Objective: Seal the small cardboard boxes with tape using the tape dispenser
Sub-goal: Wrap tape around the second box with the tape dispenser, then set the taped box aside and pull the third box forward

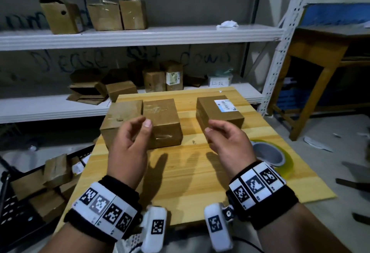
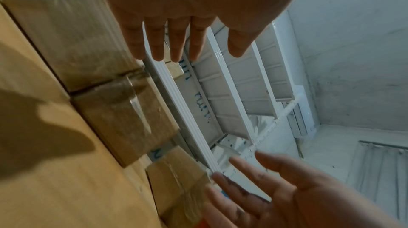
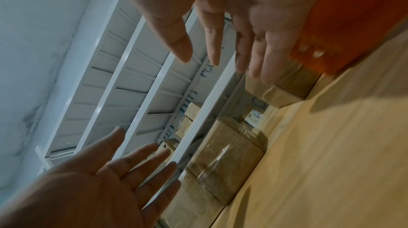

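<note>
Both hands empty – left hand (image 1: 128,144) and right hand (image 1: 226,142) hover loose-fingered above the table (image 1: 200,182), three boxes (image 1: 162,122) just beyond, tape roll (image 1: 270,154) behind the right wrist – risk: a blind reach back knocks it off the edge.

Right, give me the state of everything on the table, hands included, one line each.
left hand: open, fingers loosely curled, holding nothing
right hand: open, holding nothing
left box: closed, taped
middle box: closed, taped
labelled box: closed, label up
tape roll: flat on table, untouched
</note>
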Demonstrator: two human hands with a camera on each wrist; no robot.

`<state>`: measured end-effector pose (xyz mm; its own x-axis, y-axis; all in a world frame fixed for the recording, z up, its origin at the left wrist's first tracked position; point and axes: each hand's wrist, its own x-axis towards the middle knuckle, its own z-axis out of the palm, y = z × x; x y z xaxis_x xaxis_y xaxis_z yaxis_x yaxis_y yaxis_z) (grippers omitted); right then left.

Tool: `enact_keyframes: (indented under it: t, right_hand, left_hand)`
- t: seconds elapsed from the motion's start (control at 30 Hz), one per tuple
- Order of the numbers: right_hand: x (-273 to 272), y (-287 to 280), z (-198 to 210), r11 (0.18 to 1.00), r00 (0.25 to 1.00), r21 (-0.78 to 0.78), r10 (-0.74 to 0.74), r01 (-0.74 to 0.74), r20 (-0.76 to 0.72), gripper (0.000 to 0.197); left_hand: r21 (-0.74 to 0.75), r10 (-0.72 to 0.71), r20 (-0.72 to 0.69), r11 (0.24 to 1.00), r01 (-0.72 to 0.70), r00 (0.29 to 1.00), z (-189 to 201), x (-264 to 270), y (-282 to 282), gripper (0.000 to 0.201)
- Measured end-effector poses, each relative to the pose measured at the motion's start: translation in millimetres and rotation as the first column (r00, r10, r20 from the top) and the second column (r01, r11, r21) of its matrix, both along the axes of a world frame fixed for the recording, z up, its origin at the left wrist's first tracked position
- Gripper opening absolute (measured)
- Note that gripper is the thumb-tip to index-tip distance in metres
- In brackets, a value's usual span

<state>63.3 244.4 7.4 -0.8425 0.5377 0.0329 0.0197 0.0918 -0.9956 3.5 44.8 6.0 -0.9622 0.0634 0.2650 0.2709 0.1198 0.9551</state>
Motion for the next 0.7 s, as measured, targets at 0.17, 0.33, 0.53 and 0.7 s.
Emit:
enact_keyframes:
  t: [0.17,0.33,0.53,0.7]
  right_hand:
    - [24.2,25.3,1.9,1.0,1.0,-0.023,-0.013,0.014,0.005,0.024]
    - [39.4,51.0,17.8,0.98,0.996,-0.185,-0.085,0.079,-0.027,0.017]
    - [30.8,83.3,27.4,0.933,0.979,-0.333,-0.179,0.139,-0.094,0.068]
    - [20.8,90.5,34.3,0.924,0.978,-0.33,-0.208,0.192,-0.014,0.105]
  left_hand:
    - [-0.06,-0.158,0.061,0.985,0.162,0.986,-8.9,35.1,33.9,0.068]
    - [0.035,-0.209,0.195,0.978,0.206,0.958,-1.6,45.3,56.6,0.064]
    - [0.172,-0.255,0.377,0.964,0.203,0.891,11.0,6.9,94.1,0.062]
    - [0.195,-0.298,0.451,0.953,0.233,0.841,9.8,-24.1,128.9,0.08]
